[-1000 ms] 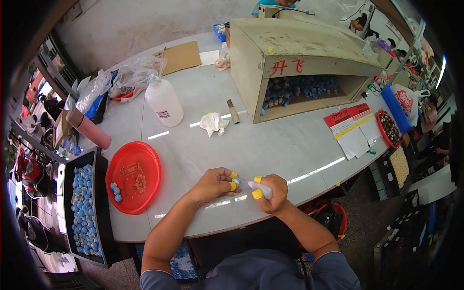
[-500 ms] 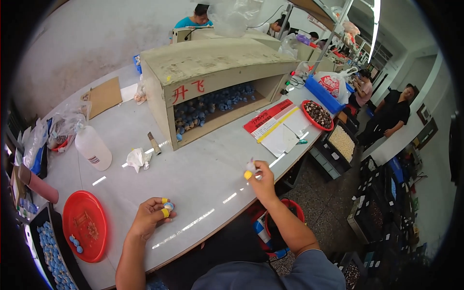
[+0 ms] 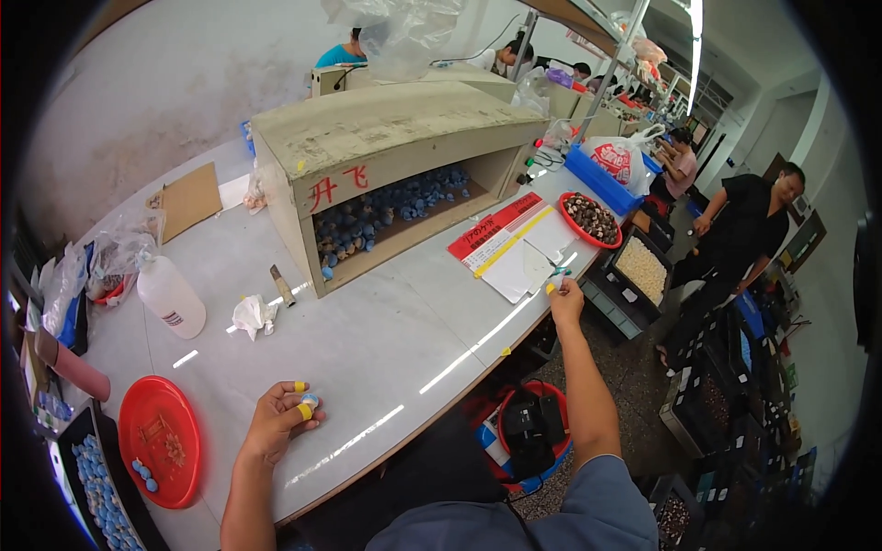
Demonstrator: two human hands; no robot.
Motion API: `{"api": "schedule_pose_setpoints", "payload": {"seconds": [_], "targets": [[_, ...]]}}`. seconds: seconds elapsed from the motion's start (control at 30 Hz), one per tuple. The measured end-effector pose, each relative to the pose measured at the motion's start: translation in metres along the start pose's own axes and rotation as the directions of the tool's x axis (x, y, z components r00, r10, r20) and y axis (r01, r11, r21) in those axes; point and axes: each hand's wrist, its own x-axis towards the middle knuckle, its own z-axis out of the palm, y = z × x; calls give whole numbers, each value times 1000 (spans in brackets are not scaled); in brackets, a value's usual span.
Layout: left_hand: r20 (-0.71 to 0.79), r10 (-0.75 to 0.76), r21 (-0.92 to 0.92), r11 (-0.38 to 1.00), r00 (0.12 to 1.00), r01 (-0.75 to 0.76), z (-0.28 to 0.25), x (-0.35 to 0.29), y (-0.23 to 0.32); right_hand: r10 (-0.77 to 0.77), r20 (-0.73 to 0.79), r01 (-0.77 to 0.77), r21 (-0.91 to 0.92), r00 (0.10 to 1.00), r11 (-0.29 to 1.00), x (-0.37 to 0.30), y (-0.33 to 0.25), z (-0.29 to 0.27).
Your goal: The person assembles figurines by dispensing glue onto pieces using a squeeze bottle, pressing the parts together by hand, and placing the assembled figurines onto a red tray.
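My left hand (image 3: 280,421), yellow tape on thumb and finger, pinches a small blue-and-white ball (image 3: 310,401) above the grey tabletop. Out toward the right edge of the table, my right hand (image 3: 568,301) has its fingertips closed together, yellow tape on one of them. A pale bit shows at those fingertips, too small to name. Just beyond them lies a small green-ended object (image 3: 560,272) on a white sheet (image 3: 503,283). Blue pieces (image 3: 367,230) are heaped inside the beige open-fronted box (image 3: 395,119).
Near the left are a red plate (image 3: 184,418) with blue balls, a black tray (image 3: 138,500) of blue pieces and a white bottle (image 3: 173,298). A red bowl (image 3: 591,220) of brown pieces stands far right. A person in black (image 3: 735,230) stands beyond stacked crates.
My right hand has moved right and away from me, to beside the green-ended object. My left hand keeps its ball. The person in black has come nearer, and the view has shifted slightly.
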Motion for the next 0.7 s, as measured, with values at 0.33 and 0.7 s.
{"api": "schedule_pose_setpoints", "payload": {"seconds": [0.33, 0.7], "targets": [[11, -17, -61, 998, 1000, 18, -4, 16, -11, -393, -51, 391, 277, 918, 878, -98, -114, 31], [18, -3, -66, 998, 1000, 4, -16, 7, -7, -530, 430, 533, 125, 731, 837, -129, -247, 204]]}}
